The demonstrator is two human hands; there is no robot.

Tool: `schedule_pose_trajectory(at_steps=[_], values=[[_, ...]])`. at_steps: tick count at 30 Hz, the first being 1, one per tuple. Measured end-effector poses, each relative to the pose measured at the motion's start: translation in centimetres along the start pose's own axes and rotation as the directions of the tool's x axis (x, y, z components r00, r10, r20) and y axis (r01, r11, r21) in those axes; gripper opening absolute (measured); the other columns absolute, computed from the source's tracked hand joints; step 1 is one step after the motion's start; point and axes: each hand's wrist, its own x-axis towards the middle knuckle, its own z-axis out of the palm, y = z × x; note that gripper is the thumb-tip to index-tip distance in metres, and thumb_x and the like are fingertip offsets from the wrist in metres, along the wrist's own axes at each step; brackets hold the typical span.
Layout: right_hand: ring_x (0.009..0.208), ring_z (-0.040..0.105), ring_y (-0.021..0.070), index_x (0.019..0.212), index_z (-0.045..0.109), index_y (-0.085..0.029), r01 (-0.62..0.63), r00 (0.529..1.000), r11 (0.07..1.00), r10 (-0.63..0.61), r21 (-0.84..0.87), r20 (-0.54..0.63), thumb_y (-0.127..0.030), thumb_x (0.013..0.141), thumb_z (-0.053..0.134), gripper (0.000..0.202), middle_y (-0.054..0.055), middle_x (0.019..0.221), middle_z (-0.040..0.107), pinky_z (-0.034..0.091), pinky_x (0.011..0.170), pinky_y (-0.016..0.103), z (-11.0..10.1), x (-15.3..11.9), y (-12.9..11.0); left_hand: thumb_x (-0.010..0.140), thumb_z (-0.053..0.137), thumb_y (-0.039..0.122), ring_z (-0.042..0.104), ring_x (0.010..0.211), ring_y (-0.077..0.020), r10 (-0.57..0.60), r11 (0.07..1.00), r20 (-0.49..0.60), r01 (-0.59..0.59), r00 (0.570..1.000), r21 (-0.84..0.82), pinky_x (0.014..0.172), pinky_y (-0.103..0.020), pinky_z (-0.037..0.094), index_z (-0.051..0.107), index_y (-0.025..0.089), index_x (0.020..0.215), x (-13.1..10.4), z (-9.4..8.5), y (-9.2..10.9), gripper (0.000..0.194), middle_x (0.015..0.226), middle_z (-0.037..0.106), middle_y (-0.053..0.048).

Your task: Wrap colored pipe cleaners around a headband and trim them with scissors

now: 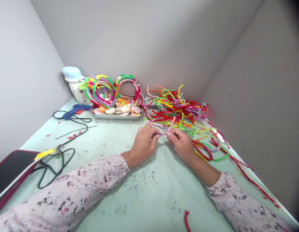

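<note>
Between my two hands is a thin fuzzy pipe cleaner (pixel 172 123) in pink and purple. My left hand (pixel 145 141) pinches its purple part between thumb and fingers. My right hand (pixel 180 141) pinches the pink part close by, where one pink end sticks up. A pink and purple length arches behind my left fingers; whether it is the same piece I cannot tell. Just beyond my hands lies a tangled heap of colourful pipe cleaners (pixel 173 106).
A metal tray (pixel 115 117) holds shells, with colourful wrapped headbands (pixel 127 79) over it. Left are a white container (pixel 75 87), a blue glue gun (pixel 74 111), a black cord (pixel 63 158) and a dark red-edged device (pixel 14 170). A red piece (pixel 186 220) lies in front.
</note>
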Motion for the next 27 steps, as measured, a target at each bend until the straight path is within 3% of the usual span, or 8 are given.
schedule_pose_trajectory(at_steps=[20, 27], values=[[0.059, 0.048, 0.014, 0.08, 0.062, -0.02, -0.004, 1.0, 1.0, 0.004, -0.006, -0.002, -0.04, 0.088, 0.053, 0.024, -0.004, 0.061, 0.051, 0.036, 0.058, 0.027, 0.03, -0.03, 0.06, 0.088, 0.056, 0.016, 0.059, 0.089, -0.0182, 0.0, 1.0, -0.001, 0.0, 1.0, -0.001, 0.084, -0.035, 0.041, 0.06, 0.018, 0.088, 0.09, -0.04, 0.01, 0.005, 0.09, 0.065, -0.003], [0.063, 0.05, 0.0141, 0.089, 0.064, -0.019, 0.004, 1.0, 0.997, -0.005, 0.083, 0.016, -0.04, 0.088, 0.054, 0.023, -0.002, 0.067, 0.055, 0.04, 0.062, 0.027, 0.14, 0.07, 0.21, 0.089, 0.054, 0.017, 0.059, 0.089, -0.0186, -0.01, 1.0, -0.012, 0.01, 1.0, -0.01, 0.084, -0.035, 0.041, 0.059, 0.02, 0.088, 0.1, -0.07, 0.09, 0.006, 0.092, 0.066, -0.003]])
